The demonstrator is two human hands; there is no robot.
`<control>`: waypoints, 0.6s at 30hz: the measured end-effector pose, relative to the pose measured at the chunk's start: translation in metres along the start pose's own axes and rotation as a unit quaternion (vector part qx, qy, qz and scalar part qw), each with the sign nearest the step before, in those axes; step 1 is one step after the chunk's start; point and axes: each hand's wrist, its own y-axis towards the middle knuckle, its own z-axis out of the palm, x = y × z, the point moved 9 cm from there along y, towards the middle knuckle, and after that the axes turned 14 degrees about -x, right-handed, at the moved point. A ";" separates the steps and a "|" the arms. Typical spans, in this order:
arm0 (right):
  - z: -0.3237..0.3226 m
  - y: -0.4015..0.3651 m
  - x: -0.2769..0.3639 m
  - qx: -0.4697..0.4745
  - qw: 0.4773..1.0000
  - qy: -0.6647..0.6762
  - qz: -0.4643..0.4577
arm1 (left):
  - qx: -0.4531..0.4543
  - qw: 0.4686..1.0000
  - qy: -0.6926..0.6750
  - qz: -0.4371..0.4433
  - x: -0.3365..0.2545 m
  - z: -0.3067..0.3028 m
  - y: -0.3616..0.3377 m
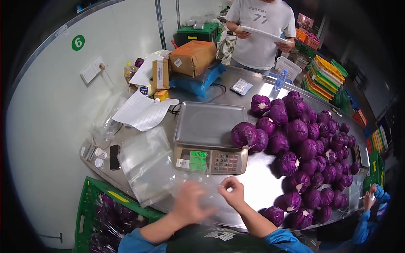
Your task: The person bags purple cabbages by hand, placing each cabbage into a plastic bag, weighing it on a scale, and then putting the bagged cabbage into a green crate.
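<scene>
My left hand (190,203) is blurred by motion over the table's front edge, near clear plastic bags (147,162); its fingers look spread. To its right, my right hand (233,190) is closed, its thumb and forefinger pinched on a small white thing too small to name. Beyond both hands stands a digital scale (211,126) with a lit green display and a bare metal pan. One purple cabbage (244,135) rests at the pan's right edge. A large heap of purple cabbages (297,131) covers the table's right side.
A green crate (84,213) holding bagged cabbages stands at lower left. A phone (114,157), paper sheets (143,110) and boxes (192,57) lie left and behind. Across the table (270,88), a person (261,36) holds a white tray. Another person's hand (369,198) shows at right.
</scene>
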 end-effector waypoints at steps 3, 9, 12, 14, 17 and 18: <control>-0.059 0.028 0.118 -0.089 0.959 0.108 -0.246 | 0.359 0.901 0.049 -0.238 0.009 0.089 -0.050; -0.042 0.031 0.058 0.288 0.851 0.325 0.295 | 0.290 0.730 -0.468 -0.404 0.005 0.091 -0.030; -0.021 -0.111 0.045 0.700 0.660 0.121 0.244 | -0.066 0.211 -0.825 -0.520 0.090 0.101 -0.037; -0.017 -0.100 0.023 0.654 0.721 0.098 0.207 | 0.021 0.321 -0.755 -0.571 0.079 0.116 -0.051; -0.051 -0.009 -0.034 0.211 0.969 0.015 0.130 | 0.282 0.591 -0.433 -0.619 0.064 0.133 -0.105; -0.053 -0.011 -0.042 0.106 0.913 0.223 0.325 | 0.314 0.582 -0.448 -0.601 0.050 0.139 -0.109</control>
